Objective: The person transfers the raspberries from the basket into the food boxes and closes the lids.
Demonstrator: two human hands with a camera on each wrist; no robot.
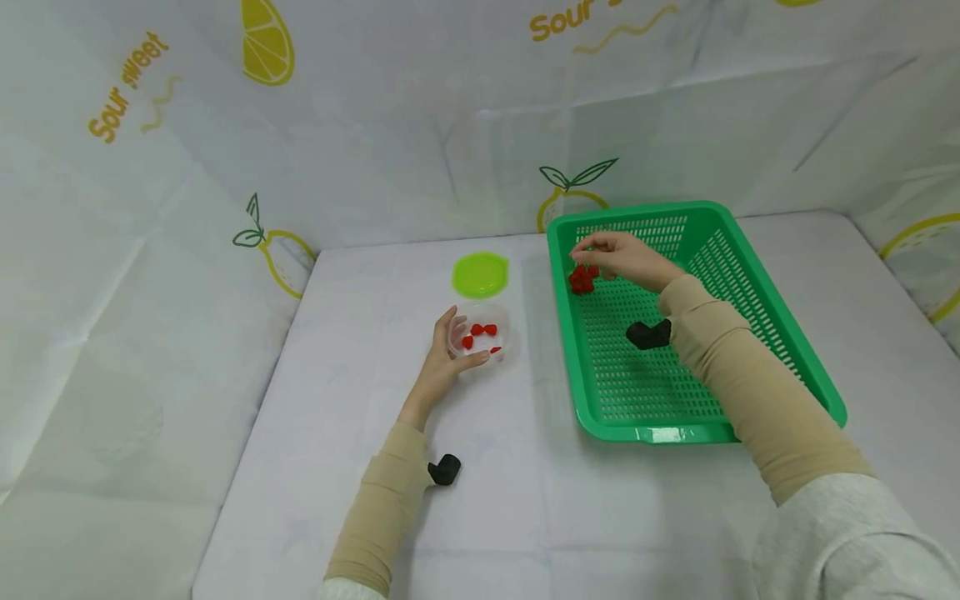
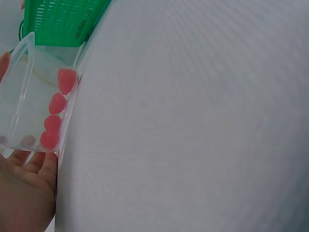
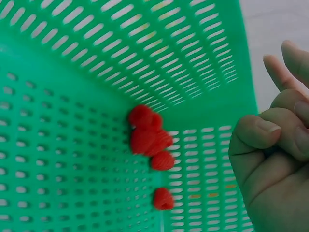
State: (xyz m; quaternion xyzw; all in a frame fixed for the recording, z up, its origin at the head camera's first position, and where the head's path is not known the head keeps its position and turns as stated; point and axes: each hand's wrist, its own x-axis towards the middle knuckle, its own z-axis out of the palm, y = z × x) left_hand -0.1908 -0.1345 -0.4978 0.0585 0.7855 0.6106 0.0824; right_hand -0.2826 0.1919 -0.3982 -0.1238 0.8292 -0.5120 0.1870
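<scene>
In the head view my left hand point(image 1: 441, 360) grips a small clear plastic tub point(image 1: 504, 321), thumb and fingers round its side. Several red raspberries point(image 2: 57, 103) lie along the tub's bottom in the left wrist view, where the tub looks tilted. My right hand point(image 1: 626, 258) is over the left side of a green basket point(image 1: 567, 350). Its thumb meets curled fingers in the right wrist view, two other fingers stick out, and nothing shows in its grasp. Beneath it, several raspberries point(image 3: 147, 135) are clustered along the basket's inner wall, and a single raspberry point(image 3: 163, 198) lies apart.
A lime-green lid point(image 1: 481, 275) lies flat on the white-covered table point(image 1: 337, 350), just behind the tub. The slotted basket stands to the tub's right, its far rim near the white lemon-print backdrop point(image 1: 375, 150).
</scene>
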